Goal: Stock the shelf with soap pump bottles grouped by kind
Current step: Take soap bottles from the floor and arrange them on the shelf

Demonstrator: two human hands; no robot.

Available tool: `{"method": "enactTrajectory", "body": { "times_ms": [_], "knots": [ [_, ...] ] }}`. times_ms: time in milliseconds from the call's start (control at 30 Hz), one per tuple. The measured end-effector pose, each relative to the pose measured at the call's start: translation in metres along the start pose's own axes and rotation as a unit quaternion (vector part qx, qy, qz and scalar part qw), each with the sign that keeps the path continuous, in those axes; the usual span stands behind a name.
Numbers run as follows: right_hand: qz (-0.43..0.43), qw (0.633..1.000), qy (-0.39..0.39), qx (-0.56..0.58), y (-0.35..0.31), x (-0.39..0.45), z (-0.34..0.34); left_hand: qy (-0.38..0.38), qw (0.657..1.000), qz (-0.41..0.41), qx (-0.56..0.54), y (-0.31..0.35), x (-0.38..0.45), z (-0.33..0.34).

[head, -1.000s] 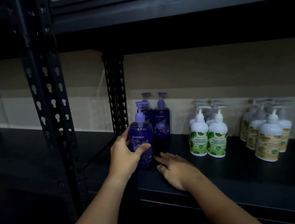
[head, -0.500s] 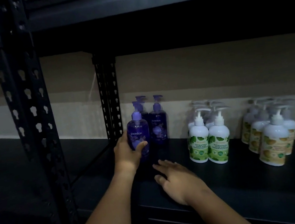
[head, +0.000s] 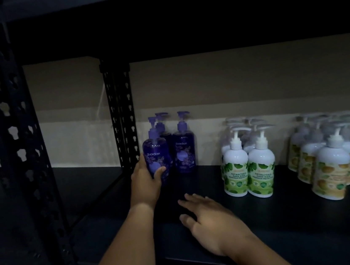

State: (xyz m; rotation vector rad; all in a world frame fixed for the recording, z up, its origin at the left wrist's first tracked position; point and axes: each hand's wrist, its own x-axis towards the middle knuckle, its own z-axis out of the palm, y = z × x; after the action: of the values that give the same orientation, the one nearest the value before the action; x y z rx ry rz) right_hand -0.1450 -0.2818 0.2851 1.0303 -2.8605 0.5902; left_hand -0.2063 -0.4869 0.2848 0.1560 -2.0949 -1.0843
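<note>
Placing step: left hand point(head: 145, 183) grips purple bottle point(head: 156, 156) at 9 o'clock of its group; right hand point(head: 211, 218) flat, empty on shelf point(head: 290, 217). Next: release.

A rear purple bottle point(head: 162, 127) stands mostly hidden behind another.

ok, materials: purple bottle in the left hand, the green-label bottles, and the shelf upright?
Purple bottle: looks like translucent tinted plastic, glossy, with a highlight on its shoulder; its pump is opaque.
Green-label bottles: opaque white plastic, smooth sheen, printed leaf labels.
Shelf upright: probably painted black metal, matte, punched with keyhole slots.
</note>
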Motion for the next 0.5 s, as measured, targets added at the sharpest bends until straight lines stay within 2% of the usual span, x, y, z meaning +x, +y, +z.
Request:
{"method": "enactTrajectory", "body": {
  "times_ms": [500],
  "knots": [
    [0.004,1.0,0.005,0.015,0.0013,0.0004,0.0017,-0.038,0.997,-0.057,0.021,0.0025,0.0009,0.0041]
  ]
}}
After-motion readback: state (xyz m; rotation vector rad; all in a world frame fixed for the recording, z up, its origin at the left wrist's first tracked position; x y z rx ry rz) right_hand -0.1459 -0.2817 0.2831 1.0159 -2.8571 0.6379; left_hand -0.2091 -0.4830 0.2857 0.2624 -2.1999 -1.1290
